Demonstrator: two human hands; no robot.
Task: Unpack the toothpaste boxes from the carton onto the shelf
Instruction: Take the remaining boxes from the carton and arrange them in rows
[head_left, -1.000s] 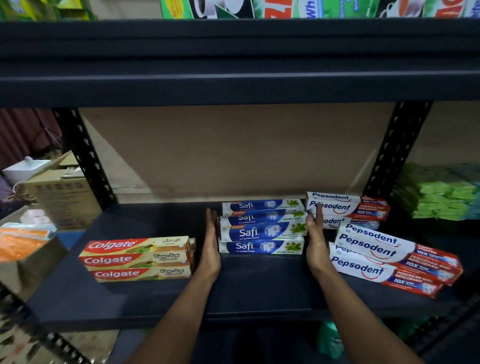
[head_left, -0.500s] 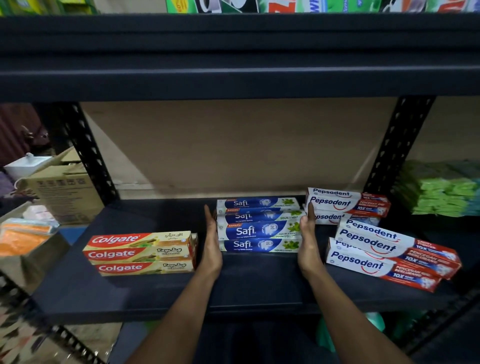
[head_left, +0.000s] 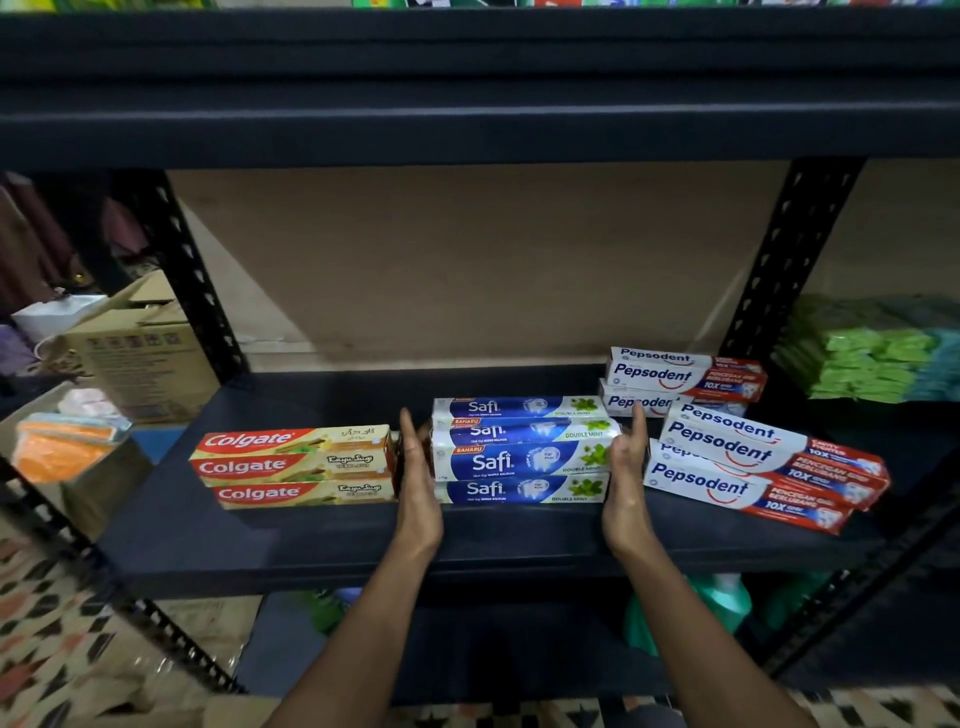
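A stack of blue Safi toothpaste boxes (head_left: 524, 460) lies in the middle of the dark shelf board (head_left: 322, 540). My left hand (head_left: 415, 478) is flat against the stack's left end, fingers straight. My right hand (head_left: 626, 467) stands upright at its right end, fingers slightly bent, touching or nearly touching it. Three Colgate boxes (head_left: 296, 465) are stacked just left of my left hand. Pepsodent boxes (head_left: 748, 457) lie askew on the right, with more Pepsodent boxes (head_left: 680, 376) stacked behind them. No carton being unpacked is in view.
A brown cardboard box (head_left: 140, 358) stands outside the rack at the left, beside orange packets (head_left: 62, 447). Green packs (head_left: 872, 358) fill the bay to the right. Black perforated uprights (head_left: 195, 280) frame the bay, and the upper shelf (head_left: 467, 104) hangs low overhead.
Both hands stay at the two ends of the Safi stack. The stack sits a little nearer the Colgate boxes, and my right fingers have curled slightly.
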